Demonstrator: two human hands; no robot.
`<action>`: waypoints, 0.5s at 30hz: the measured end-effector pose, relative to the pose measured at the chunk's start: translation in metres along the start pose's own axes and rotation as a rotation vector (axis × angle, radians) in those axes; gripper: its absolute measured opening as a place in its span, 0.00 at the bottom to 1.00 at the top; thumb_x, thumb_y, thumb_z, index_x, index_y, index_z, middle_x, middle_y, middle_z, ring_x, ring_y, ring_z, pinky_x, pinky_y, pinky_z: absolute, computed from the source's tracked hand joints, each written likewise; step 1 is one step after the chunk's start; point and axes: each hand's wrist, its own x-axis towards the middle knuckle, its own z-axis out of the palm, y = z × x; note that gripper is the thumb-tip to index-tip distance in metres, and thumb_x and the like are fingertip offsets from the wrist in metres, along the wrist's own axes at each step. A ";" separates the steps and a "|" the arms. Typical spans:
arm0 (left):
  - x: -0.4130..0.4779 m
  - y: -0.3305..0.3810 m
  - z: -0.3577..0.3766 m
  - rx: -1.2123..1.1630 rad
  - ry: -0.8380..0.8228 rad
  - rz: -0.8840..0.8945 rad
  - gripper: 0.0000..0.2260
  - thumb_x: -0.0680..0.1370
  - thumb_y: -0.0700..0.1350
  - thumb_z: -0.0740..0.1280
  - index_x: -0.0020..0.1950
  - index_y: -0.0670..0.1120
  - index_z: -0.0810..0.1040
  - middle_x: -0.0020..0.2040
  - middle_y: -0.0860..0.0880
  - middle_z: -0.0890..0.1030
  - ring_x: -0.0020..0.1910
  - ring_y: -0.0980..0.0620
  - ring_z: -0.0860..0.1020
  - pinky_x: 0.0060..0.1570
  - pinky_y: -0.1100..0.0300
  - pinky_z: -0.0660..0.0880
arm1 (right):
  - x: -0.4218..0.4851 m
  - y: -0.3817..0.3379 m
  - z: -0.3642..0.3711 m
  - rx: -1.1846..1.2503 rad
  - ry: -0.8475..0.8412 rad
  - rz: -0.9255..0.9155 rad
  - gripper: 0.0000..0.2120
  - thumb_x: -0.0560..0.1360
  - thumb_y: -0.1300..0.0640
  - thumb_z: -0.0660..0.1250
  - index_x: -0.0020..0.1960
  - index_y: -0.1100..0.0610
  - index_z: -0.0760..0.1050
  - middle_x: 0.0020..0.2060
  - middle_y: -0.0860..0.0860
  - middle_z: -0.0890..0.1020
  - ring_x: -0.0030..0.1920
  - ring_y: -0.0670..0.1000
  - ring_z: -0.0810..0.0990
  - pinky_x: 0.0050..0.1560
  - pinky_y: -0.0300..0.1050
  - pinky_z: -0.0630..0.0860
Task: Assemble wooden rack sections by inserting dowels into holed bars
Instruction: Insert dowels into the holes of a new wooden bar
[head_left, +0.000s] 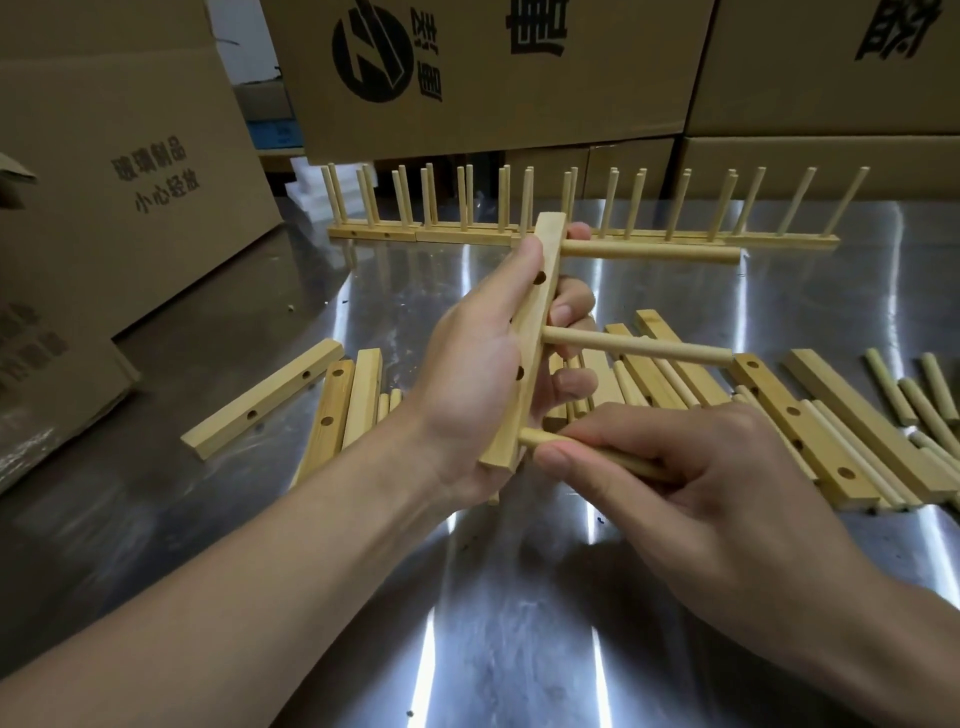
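Now the left hand (478, 374) grips a bar (540, 312) nearly upright above the table's (467, 623) middle, fingers curled round it. Two dowels (649, 253) stick out of it to the right. The right hand (691, 467) pinches a third dowel (540, 438), its tip against the bar's near end. Spare bars (260, 410) and spare dowels (914, 400) lie below, toward the right edge; racks (571, 236) stand along the far edge, before boxes (130, 156)

Bar (535, 322): pale yellow wood with fine straight grain is being recorded.
Dowels (649, 253): matching pale yellow is being noted.
Table (519, 623): silver-grey with streaked glare is being observed.
Cartons (493, 104): brown with black print is being noted.
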 end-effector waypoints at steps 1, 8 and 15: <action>-0.001 0.000 0.001 0.018 0.007 0.014 0.19 0.89 0.56 0.54 0.71 0.49 0.78 0.39 0.53 0.67 0.35 0.57 0.64 0.36 0.62 0.64 | 0.000 -0.001 -0.002 0.026 -0.015 -0.001 0.16 0.81 0.48 0.70 0.41 0.56 0.85 0.25 0.46 0.68 0.26 0.44 0.65 0.32 0.29 0.63; -0.004 -0.005 0.007 0.194 0.066 0.115 0.20 0.90 0.55 0.52 0.73 0.47 0.76 0.39 0.53 0.67 0.35 0.57 0.65 0.33 0.62 0.63 | -0.001 0.005 -0.008 0.176 -0.089 0.101 0.16 0.78 0.45 0.71 0.41 0.57 0.86 0.27 0.57 0.75 0.30 0.42 0.70 0.33 0.35 0.67; -0.005 -0.006 0.011 0.059 0.035 0.079 0.18 0.90 0.54 0.52 0.70 0.47 0.75 0.38 0.52 0.65 0.34 0.57 0.62 0.31 0.64 0.60 | 0.003 0.008 -0.012 0.269 -0.132 0.153 0.10 0.78 0.48 0.72 0.45 0.51 0.90 0.37 0.47 0.87 0.48 0.37 0.84 0.48 0.36 0.77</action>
